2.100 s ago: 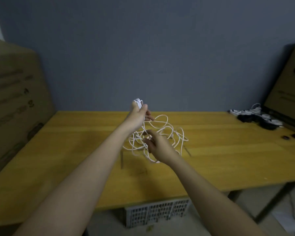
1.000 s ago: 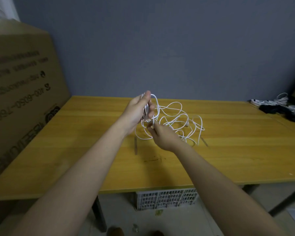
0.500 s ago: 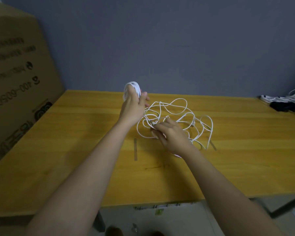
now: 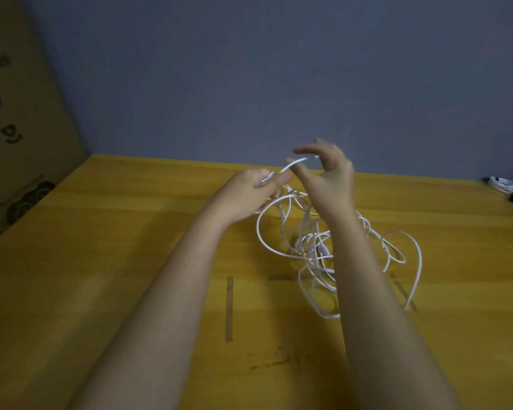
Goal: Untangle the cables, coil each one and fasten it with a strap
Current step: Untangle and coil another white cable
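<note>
I am early in the job, by my judgement. My left hand (image 4: 251, 192) has its grip curled round a few turns of white cable (image 4: 314, 250), a coil just begun. My right hand (image 4: 328, 176) pinches the strand that arches between my hands, the other fingers spread loosely. Most of the cable lies in a loose tangle on the yellow worktop (image 4: 101, 261), under and beside my right forearm. Left to do: free those loops, finish winding, fasten a strap; I see no strap here. At the far right edge lies a pile of white and dark items (image 4: 510, 190), too small to identify. No container shows except a cardboard box (image 4: 18, 119) at left, contents hidden.
</note>
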Demonstrator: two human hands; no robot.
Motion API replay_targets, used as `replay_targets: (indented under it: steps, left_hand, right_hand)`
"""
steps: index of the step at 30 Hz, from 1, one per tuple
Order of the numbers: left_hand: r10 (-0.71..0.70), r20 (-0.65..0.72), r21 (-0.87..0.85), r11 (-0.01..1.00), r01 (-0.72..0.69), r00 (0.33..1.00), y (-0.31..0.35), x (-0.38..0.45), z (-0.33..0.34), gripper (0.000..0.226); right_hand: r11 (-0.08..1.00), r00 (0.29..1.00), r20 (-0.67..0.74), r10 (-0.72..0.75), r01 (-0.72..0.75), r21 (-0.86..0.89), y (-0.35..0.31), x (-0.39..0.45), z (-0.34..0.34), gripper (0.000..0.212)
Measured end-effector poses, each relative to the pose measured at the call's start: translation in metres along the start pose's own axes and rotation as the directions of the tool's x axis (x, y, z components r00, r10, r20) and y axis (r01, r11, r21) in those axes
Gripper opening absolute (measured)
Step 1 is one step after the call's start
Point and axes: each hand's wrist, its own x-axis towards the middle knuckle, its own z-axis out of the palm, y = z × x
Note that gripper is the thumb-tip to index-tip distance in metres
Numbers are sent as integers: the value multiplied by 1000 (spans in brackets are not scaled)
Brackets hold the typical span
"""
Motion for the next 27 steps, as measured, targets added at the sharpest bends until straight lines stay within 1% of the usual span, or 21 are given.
replay_targets:
  steps: [3,5,6,8,10,12,15,17,18,19,20,21,22,23,24,25,26,27]
  left_hand:
    - [-62,-79,-203,978,45,995,-16,11,7,41]
    - [-112,-150,-281,957,67,982,-28,18,11,41]
    - [-136,-180,-321,944,72,974,-33,22,13,41]
    - [-175,-223,-387,919,78,959,-41,26,17,40]
    - [-194,-244,-405,910,82,950,-45,28,20,40]
    - [-215,-271,-439,895,78,938,-46,30,20,40]
    - [-240,-289,-479,874,77,927,-42,30,16,37]
    - [-225,-279,-454,888,78,934,-40,28,15,35]
    - [-207,-268,-433,898,74,941,-38,27,15,35]
    - [-188,-253,-405,911,73,949,-36,25,14,35]
    - [-172,-236,-372,925,74,957,-32,23,14,35]
    - [-155,-219,-332,940,76,964,-28,22,14,36]
    - [-139,-206,-290,954,76,969,-22,21,13,36]
    - [-131,-202,-267,961,74,971,-16,20,12,37]
    - [-129,-207,-274,959,69,970,-10,20,12,37]
    - [-130,-216,-295,954,62,968,-5,20,10,37]
    - [-134,-228,-313,948,58,965,-2,19,8,37]
    - [-138,-237,-320,946,57,962,-1,19,6,37]
  right_hand:
    - [1000,1000,-22,-7,7,-5,17,11,7,13]
    - [990,1000,-24,-18,14,-140,30,14,7,9]
    - [977,1000,17,16,-13,-213,36,15,6,8]
    - [948,973,162,167,-113,-296,44,13,7,6]
    - [922,906,293,306,-205,-329,47,9,7,9]
    - [899,828,388,406,-285,-331,43,7,1,18]
    - [844,685,509,521,-502,-188,30,7,-11,26]
    - [748,586,559,586,-656,-96,21,8,-13,26]
    - [715,576,546,608,-697,-61,18,10,-12,26]
    - [748,637,481,603,-661,-64,18,15,-10,26]
    - [832,744,388,544,-538,-136,19,23,-10,24]
    - [898,862,278,424,-360,-255,19,33,-12,18]
    - [911,945,177,274,-196,-362,14,44,-16,13]
    - [910,984,127,121,-59,-410,6,53,-20,15]
    - [912,992,128,-13,64,-405,-2,60,-23,18]
    - [911,984,139,-116,161,-379,-7,64,-25,21]
    - [912,974,139,-177,215,-350,-10,64,-26,23]
    - [917,973,138,-187,223,-331,-9,61,-26,25]
